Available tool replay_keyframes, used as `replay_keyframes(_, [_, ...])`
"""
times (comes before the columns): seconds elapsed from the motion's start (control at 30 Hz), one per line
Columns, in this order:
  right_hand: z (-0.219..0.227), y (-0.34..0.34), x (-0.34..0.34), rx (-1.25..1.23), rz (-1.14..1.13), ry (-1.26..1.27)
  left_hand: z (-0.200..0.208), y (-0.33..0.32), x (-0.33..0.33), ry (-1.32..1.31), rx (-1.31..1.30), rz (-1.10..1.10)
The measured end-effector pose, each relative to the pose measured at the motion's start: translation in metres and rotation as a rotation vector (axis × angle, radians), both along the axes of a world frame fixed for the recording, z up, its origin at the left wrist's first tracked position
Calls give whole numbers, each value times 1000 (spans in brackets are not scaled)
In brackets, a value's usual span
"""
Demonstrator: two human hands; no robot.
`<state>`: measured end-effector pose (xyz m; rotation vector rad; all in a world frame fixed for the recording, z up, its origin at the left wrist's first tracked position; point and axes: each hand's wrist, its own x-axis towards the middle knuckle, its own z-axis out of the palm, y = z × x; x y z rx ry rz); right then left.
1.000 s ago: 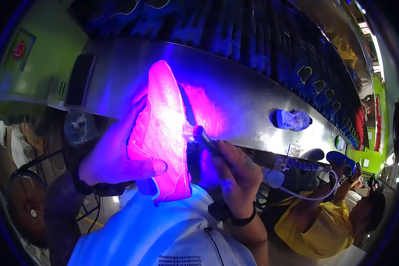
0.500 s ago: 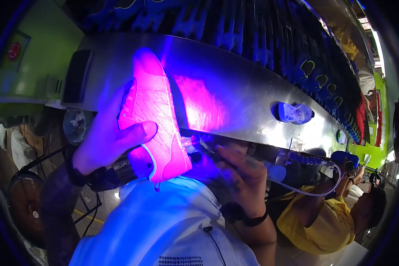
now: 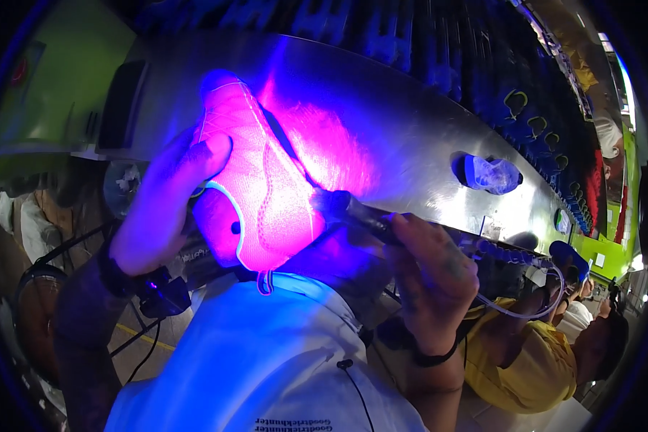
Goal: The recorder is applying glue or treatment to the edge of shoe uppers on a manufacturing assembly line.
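Note:
A shoe upper (image 3: 270,191), glowing bright pink under violet light, is tilted over the metal bench with its toe pointing away and its heel loop toward me. My left hand (image 3: 169,191) grips it from the left, thumb lying on top near the collar; its other fingers are mostly hidden. In my right hand (image 3: 435,277), the fingers close round the dark handle of a brush (image 3: 360,217). The brush's head meets the shoe's right edge near the heel.
The metal bench (image 3: 403,155) runs off to the right, with a plastic-lined cup (image 3: 493,175) on it. Dark hanging strips (image 3: 425,43) line its far side. A green panel (image 3: 57,108) stands left. A co-worker in a yellow shirt (image 3: 522,360) is at the right.
The shoe has turned, its right side now facing up more. My left thumb has shifted toward the toe. The brush has come up from below the bench edge to the shoe's right edge.

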<state>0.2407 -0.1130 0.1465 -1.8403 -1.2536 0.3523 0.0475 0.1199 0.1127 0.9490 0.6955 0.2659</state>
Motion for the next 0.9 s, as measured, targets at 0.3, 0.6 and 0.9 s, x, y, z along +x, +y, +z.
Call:
replay_keyframes(0.3, [18, 18, 22, 182, 123, -165, 13, -21, -3, -54, -417, 61])
replay_keyframes(0.6, [28, 19, 43, 214, 282, -122, -1, -62, -46, -38, -389, 10])
replay_keyframes(0.9, [18, 4, 53, 199, 355, -49, 4, -85, -45, -197, -1038, 69])
